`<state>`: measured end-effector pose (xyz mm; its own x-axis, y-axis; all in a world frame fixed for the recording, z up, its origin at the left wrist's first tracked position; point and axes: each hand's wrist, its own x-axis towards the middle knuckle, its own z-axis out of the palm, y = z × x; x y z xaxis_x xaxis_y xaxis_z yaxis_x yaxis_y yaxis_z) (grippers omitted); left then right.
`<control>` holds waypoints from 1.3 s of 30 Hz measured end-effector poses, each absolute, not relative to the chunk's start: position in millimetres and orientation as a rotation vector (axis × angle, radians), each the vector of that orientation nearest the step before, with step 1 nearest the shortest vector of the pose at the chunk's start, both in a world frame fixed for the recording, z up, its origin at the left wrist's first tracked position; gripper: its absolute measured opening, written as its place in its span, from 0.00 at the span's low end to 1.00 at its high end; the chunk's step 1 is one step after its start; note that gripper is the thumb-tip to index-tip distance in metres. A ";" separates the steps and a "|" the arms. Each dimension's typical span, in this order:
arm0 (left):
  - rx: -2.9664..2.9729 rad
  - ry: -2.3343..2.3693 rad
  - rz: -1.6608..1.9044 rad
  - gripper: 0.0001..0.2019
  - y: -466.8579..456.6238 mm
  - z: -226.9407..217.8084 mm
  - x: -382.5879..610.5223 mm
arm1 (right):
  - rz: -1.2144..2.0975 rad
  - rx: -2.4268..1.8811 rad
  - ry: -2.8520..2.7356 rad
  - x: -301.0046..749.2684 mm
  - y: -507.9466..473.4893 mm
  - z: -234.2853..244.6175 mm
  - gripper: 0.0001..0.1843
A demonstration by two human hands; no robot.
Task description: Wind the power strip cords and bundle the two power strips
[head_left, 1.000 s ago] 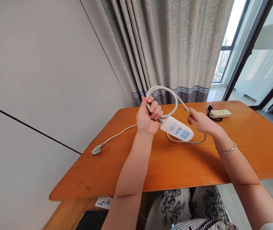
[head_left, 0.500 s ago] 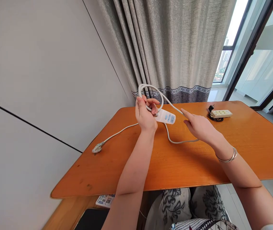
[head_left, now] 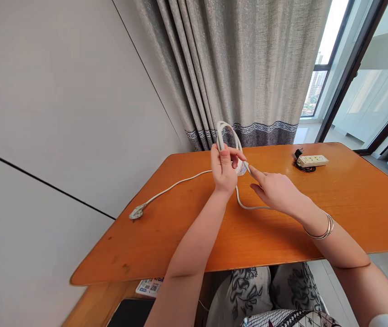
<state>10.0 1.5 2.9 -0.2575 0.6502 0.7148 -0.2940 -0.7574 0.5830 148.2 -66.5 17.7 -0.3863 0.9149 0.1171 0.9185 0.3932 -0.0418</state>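
Note:
Above the table, my left hand (head_left: pixel 226 170) is closed around loops of a white power cord (head_left: pixel 228 126). Close on its right, my right hand (head_left: pixel 277 188) pinches a stretch of the same cord between fingers and thumb. A white power strip (head_left: pixel 242 170) shows only as a small corner behind my left hand; most of it is hidden. From there the cord runs left across the tabletop to a plug (head_left: pixel 137 211). Another length droops below my hands and passes behind my right hand.
On the back right of the orange wooden table (head_left: pixel 166 236) lies a cream power strip (head_left: pixel 312 161) with its black cord (head_left: pixel 305 168). A grey curtain (head_left: pixel 248 68) hangs behind. Below the front edge are a black flat object (head_left: pixel 131 312) and a printed box (head_left: pixel 149 287).
My left hand has moved right, close to my right hand, which has shifted slightly left. The cord loops are gathered narrower, and the white power strip is now mostly hidden.

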 end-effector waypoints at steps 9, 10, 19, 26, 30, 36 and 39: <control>1.962 0.433 1.825 0.19 10.4 -26.5 14.4 | 0.169 -1.434 -2.501 153.2 -69.6 17.6 0.20; 2.031 0.459 1.806 0.19 10.3 -27.6 13.4 | 0.240 -1.375 -2.483 154.6 -69.3 17.8 0.18; 2.310 0.917 1.810 0.22 11.8 -13.0 -10.6 | 1.206 -0.841 -1.983 161.6 -66.3 11.2 0.38; 2.146 1.134 1.848 0.20 32.4 -6.3 -31.6 | 1.030 -0.943 -2.170 166.2 -58.9 6.6 0.23; 2.023 1.083 1.662 0.19 28.9 -1.4 -27.9 | 0.340 -1.035 -2.131 170.3 -47.6 6.2 0.14; 1.791 0.747 1.076 0.24 15.3 4.2 -10.6 | -0.303 -0.942 -1.813 180.5 -34.5 8.1 0.13; 1.682 0.568 0.918 0.25 8.5 6.1 -7.1 | -0.337 -0.889 -1.767 191.1 -28.1 10.8 0.12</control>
